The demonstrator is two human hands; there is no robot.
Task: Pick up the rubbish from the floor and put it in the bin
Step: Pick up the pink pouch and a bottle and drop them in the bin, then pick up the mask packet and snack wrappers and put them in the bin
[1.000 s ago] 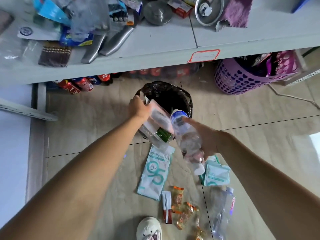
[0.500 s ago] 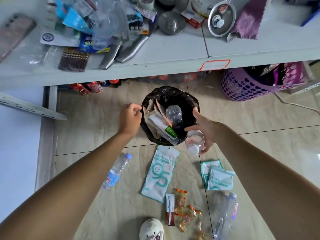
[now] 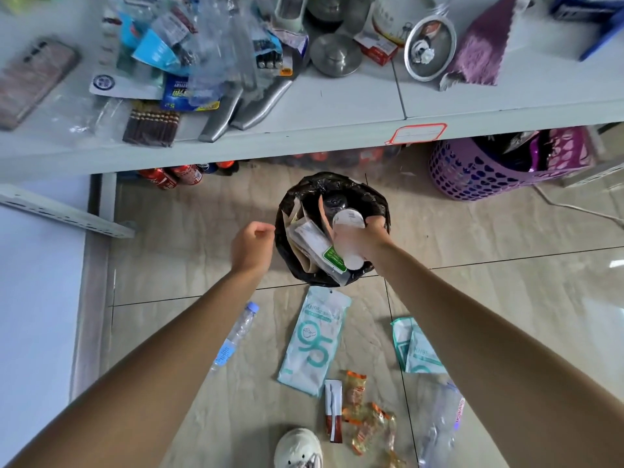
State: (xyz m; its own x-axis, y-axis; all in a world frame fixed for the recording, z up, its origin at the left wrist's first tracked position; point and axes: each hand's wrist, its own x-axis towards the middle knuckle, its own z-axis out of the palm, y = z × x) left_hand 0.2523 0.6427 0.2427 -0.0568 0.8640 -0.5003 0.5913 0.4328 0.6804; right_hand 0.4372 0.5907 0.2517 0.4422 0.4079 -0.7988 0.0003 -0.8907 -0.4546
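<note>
The bin [image 3: 337,181], lined with a black bag, stands on the tiled floor under the shelf edge and holds a white box with a green label [image 3: 315,246]. My right hand [image 3: 371,243] is over the bin's right side, shut on a clear plastic bottle [image 3: 347,236] that points into it. Just left of the bin, my left hand [image 3: 253,246] hangs as a loose fist with nothing in it. On the floor lie a blue-capped bottle [image 3: 236,336], a KN95 mask pack [image 3: 314,339], smaller mask packs [image 3: 418,349], a brown sachet [image 3: 333,410], orange wrappers [image 3: 364,420] and a crushed bottle [image 3: 439,427].
A cluttered white shelf [image 3: 337,106] overhangs the floor behind the bin. Red cans [image 3: 175,175] lie under it at the left. A purple basket [image 3: 472,177] and a white cable [image 3: 574,207] are at the right. My shoe [image 3: 299,449] is at the bottom edge.
My left hand let go of the white box, which now sits in the bin, and drew back left. My right hand carried the bottle from the near rim to over the bin.
</note>
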